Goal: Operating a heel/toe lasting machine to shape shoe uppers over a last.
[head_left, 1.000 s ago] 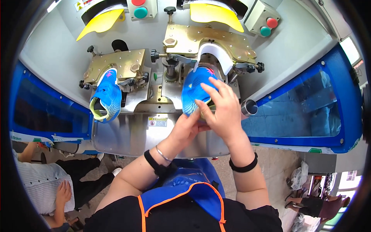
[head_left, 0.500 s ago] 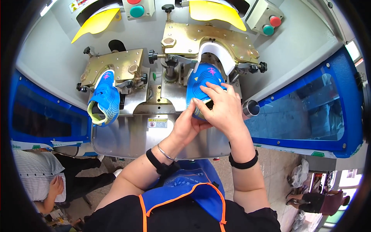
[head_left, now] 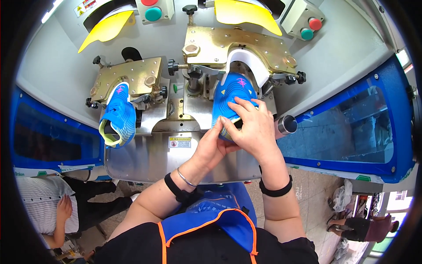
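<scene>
A blue shoe upper point(head_left: 223, 100) with pink stitching and fine curved lines sits toe-first in the right-hand station, its toe under a white curved pad point(head_left: 252, 59). My right hand point(head_left: 257, 127) lies over its top near the opening, fingers bent and pressing on it. At the heel end my left hand point(head_left: 211, 147) grips from the left and below, thumb up near my right thumb. My hands hide part of the heel and opening. A matching blue shoe upper point(head_left: 125, 110) with a lime lining rests toe-first in the left station, untouched.
Brass-coloured clamp plates point(head_left: 237, 44) with black knobs stand over both stations. Yellow guards point(head_left: 248, 17) hang behind them, beside button boxes point(head_left: 303, 22). Blue-framed windows point(head_left: 338, 119) flank the machine. A metal cylinder point(head_left: 286, 125) stands by my right hand. Two people are beyond, at lower left and lower right.
The view has shifted slightly. Both hands keep nearly the same hold on the right shoe upper.
</scene>
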A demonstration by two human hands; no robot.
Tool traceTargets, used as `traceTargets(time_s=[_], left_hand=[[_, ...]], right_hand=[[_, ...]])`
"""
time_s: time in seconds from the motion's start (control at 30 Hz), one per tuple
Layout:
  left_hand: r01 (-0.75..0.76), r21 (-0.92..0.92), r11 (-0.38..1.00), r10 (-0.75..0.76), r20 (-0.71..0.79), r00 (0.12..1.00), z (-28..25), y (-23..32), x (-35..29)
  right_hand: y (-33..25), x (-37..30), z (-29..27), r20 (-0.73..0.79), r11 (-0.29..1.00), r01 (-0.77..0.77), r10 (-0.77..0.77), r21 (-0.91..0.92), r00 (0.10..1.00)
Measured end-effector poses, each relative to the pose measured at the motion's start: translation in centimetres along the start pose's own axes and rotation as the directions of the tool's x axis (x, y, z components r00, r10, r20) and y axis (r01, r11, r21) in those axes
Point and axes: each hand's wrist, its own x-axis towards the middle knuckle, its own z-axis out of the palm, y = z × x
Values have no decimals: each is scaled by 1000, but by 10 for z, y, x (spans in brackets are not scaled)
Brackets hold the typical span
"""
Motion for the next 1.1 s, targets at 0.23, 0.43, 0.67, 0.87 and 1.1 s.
traceTargets(time_s=[0.23, 0.43, 0.67, 0.87, 1.1], left_hand=[[18, -30, 999, -18, -7, 1000, 3, 1, -1], [25, -38, 999, -26, -14, 1000, 6, 0, -3], [16, -43, 999, -17, -22, 1000, 6, -2, -3], [2, -30, 1000, -3, -30, 1000, 6, -3, -3], [11, -40, 999, -13, -50, 999, -3, -13, -2]], right_hand=[[-1, 2, -2, 42, 1000, -21, 21, -22, 999], [-1, 1, -3, 52, 1000, -23, 24, -13, 998], [1, 1, -1, 46, 1000, -16, 16, -3, 999], [1, -1, 0, 34, 1000, -1, 1, -1, 999], [4, -7, 5, 19, 1000, 2, -2, -7, 1000]])
